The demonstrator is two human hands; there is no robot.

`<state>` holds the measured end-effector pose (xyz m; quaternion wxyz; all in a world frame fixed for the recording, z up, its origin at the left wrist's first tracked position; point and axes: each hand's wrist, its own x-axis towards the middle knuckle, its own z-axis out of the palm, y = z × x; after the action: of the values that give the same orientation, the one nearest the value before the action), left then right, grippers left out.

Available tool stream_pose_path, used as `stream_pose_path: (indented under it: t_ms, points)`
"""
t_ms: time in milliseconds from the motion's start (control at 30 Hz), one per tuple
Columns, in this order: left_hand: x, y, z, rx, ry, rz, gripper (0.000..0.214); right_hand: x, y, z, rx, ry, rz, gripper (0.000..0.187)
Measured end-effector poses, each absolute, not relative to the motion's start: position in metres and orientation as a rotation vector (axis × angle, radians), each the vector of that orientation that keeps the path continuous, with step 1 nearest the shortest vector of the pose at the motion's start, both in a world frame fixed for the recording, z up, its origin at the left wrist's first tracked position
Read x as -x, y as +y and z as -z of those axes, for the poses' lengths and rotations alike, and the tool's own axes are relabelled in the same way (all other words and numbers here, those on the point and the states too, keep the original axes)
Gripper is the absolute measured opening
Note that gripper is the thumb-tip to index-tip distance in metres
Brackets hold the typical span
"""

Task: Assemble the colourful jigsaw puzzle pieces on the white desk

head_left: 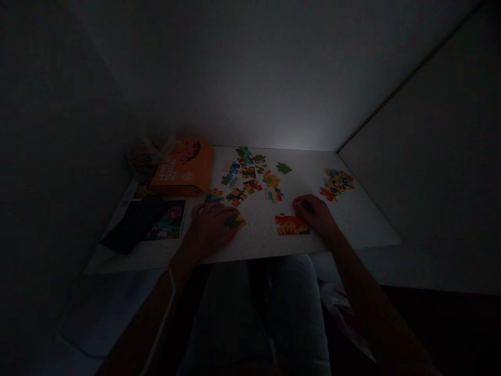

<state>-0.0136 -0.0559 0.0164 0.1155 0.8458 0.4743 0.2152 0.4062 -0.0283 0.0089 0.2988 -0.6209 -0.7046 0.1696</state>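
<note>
My left hand is closed on a green and yellow puzzle piece, just above or on the white table. To the right, my right hand has its fingers curled beside a joined red and orange section of puzzle. Whether anything sits inside those fingers is hidden. Beyond both hands lie several loose puzzle pieces, spread apart. A lone green piece rests a little farther right, and a heap of pieces is near the table's right edge.
An orange puzzle box stands at the back left, beside a clear plastic bag. In front of it, a dark cloth-like item partly covers a flower picture. Walls border the white table; the light is dim.
</note>
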Motion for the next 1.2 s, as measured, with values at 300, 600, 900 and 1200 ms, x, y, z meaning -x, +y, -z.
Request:
stream_pose_path:
  t_ms: [300,600,900,1200]
  points:
    - [0.016,-0.051,-0.015,-2.449,1.253,-0.61,0.043,-0.405,-0.028,-0.01,1.626,-1.888,-0.421,0.023]
    - [0.015,-0.046,-0.015,-2.384,1.371,-0.616,0.04,-0.406,-0.028,-0.007,1.624,-1.862,-0.444,0.022]
    - [0.016,-0.045,-0.017,-2.382,1.31,-0.588,0.038,-0.404,-0.034,-0.013,1.656,-1.75,-0.436,0.021]
    - [0.015,-0.048,-0.017,-2.406,1.353,-0.559,0.042,-0.358,-0.076,-0.061,1.456,-1.568,-0.364,0.024]
